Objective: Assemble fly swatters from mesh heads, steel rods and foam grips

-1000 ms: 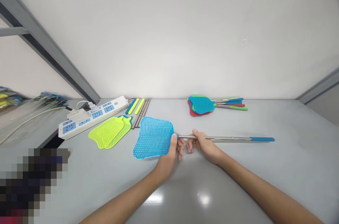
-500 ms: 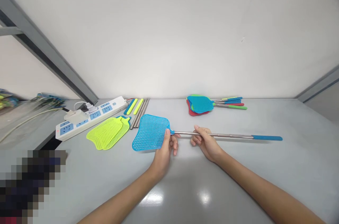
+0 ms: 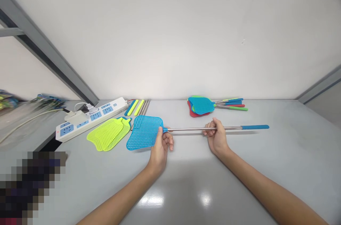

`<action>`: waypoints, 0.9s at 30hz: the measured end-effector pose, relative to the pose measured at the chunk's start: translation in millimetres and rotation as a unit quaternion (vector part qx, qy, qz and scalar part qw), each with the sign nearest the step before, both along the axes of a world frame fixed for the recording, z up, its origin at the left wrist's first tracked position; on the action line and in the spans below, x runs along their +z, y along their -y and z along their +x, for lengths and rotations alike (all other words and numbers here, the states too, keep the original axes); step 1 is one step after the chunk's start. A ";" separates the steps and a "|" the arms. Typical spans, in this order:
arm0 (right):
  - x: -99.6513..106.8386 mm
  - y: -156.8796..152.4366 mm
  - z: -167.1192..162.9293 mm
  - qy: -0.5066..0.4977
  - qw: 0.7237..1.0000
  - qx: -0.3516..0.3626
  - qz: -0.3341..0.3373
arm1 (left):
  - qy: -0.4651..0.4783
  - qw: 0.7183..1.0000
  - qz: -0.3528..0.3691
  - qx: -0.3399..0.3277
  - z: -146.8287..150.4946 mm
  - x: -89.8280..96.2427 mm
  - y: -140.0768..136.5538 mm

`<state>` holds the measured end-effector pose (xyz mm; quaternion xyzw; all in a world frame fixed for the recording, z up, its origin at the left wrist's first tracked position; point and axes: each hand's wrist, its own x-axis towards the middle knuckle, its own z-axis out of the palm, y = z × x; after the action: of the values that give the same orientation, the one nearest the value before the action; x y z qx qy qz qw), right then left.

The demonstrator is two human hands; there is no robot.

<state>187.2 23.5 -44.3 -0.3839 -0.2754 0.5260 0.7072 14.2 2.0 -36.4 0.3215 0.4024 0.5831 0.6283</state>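
In the head view, the blue fly swatter (image 3: 144, 133) is held above the table (image 3: 290, 161), its long axis running left to right before the person. The left hand (image 3: 160, 147) has its grip clamped at the neck, beside the mesh; the right hand (image 3: 217, 138) has its grip closed around the metal shaft (image 3: 189, 129), nearer the blue handle (image 3: 255, 127), which extends rightward beyond it.
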 end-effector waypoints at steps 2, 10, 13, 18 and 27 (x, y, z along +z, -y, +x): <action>-0.9 -1.6 2.4 0.016 1.000 -0.014 0.003 | 0.004 1.000 0.001 0.018 -1.0 1.0 -0.8; -2.3 -5.4 4.8 0.007 1.000 -0.002 0.000 | -0.003 1.000 0.009 0.013 -2.9 2.9 -1.5; -3.1 -5.9 3.7 0.003 1.000 0.007 -0.003 | -0.002 1.000 0.013 -0.004 -3.8 1.0 -2.5; -5.0 -6.2 2.0 0.040 0.999 0.018 0.018 | -0.007 1.000 0.005 -0.008 -4.5 -3.1 -4.2; -6.6 -6.4 2.3 0.038 0.999 0.032 0.016 | -0.002 1.000 0.010 -0.003 -3.2 -2.2 -5.5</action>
<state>189.5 29.9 -50.9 -0.3837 -0.3227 0.5286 0.6850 11.0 7.5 -38.6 0.3305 0.3970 0.5846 0.6256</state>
